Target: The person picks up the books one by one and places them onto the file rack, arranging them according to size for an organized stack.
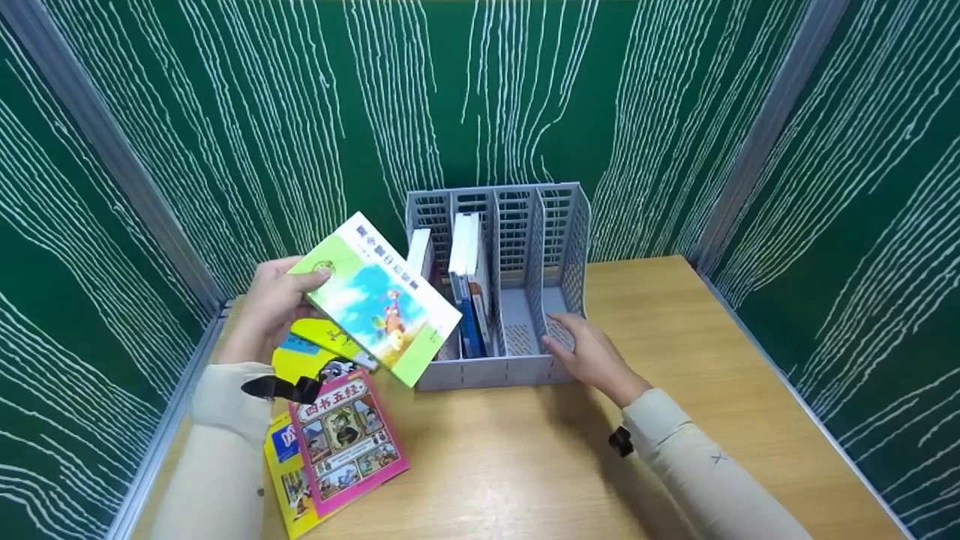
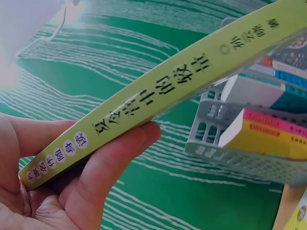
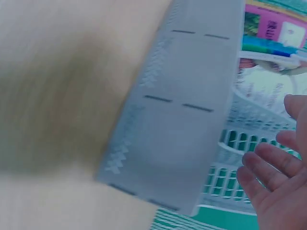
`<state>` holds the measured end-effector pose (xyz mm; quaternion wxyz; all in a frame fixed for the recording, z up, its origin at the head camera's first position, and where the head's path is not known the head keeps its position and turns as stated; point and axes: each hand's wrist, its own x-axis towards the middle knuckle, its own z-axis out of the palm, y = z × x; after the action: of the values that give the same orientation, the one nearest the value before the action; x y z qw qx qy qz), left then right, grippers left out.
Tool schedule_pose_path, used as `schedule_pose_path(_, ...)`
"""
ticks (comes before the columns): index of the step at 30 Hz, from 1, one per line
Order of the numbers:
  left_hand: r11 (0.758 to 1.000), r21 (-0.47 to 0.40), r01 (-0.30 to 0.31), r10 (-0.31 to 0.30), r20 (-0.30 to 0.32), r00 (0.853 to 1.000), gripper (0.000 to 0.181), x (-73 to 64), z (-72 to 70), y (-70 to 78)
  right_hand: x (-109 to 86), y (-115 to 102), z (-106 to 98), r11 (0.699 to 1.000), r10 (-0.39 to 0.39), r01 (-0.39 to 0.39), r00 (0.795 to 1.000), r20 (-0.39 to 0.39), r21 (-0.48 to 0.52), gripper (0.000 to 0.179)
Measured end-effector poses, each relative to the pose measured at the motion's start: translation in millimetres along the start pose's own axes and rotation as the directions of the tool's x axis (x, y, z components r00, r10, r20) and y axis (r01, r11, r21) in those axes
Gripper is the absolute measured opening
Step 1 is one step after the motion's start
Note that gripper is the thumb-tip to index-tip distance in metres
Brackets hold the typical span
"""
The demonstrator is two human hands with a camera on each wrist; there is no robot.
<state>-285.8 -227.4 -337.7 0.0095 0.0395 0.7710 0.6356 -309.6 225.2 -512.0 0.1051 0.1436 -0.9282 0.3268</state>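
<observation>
In the head view my left hand (image 1: 271, 304) grips a paperback book (image 1: 390, 300) with a green, white and blue cover by its left end, thumb on the front. The left wrist view shows the fingers (image 2: 108, 160) under its green spine (image 2: 148, 98). The book is up in the air, its right corner overlapping the grey file rack (image 1: 487, 373). At the rack's right front, my right hand (image 1: 596, 356) has its fingertips by the rightmost compartment. Seen from the right wrist, the fingers (image 3: 271, 167) are loosely extended and hold nothing, beside the rack's grey underside (image 3: 177, 110).
A white-edged book (image 1: 421, 251) stands in the rack's leftmost compartment and several books (image 1: 466, 255) in the second. On the wooden table (image 1: 510, 465), left of the rack, lie a pink comic book (image 1: 349, 442) and yellow books (image 1: 289, 367). Green panels (image 1: 525, 90) enclose the table.
</observation>
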Motion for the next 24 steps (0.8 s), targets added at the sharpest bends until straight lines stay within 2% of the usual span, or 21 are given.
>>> schedule_pose_path(7,0.995,-0.102,0.011,-0.017,-0.056,0.998,0.041,6.0,20.7,-1.1,4.2,-30.5,-20.1,0.996,-0.077,0.082,0.99,-0.117,0.032,0.053)
schedule_pose_path(13,0.975,-0.22,0.02,-0.038,-0.075,0.996,0.041,11.7,39.7,-7.6,3.3,-57.9,-35.6,0.991,-0.109,0.119,0.984,-0.143,0.065,0.057)
schedule_pose_path(16,0.964,-0.265,0.03,-0.053,-0.079,0.995,0.042,13.7,50.9,-10.2,1.2,-68.5,-39.2,0.978,-0.183,0.197,0.967,-0.179,0.066,0.057)
schedule_pose_path(20,0.954,-0.299,0.033,-0.064,-0.093,0.994,0.041,15.7,67.2,-15.5,-1.6,-81.1,-40.6,0.948,-0.296,0.315,0.925,-0.238,0.047,0.056)
schedule_pose_path(24,0.937,-0.349,0.022,-0.071,-0.128,0.989,0.038,17.6,85.1,-24.8,-4.9,-94.0,-38.7,0.927,-0.353,0.374,0.899,-0.258,0.035,0.057)
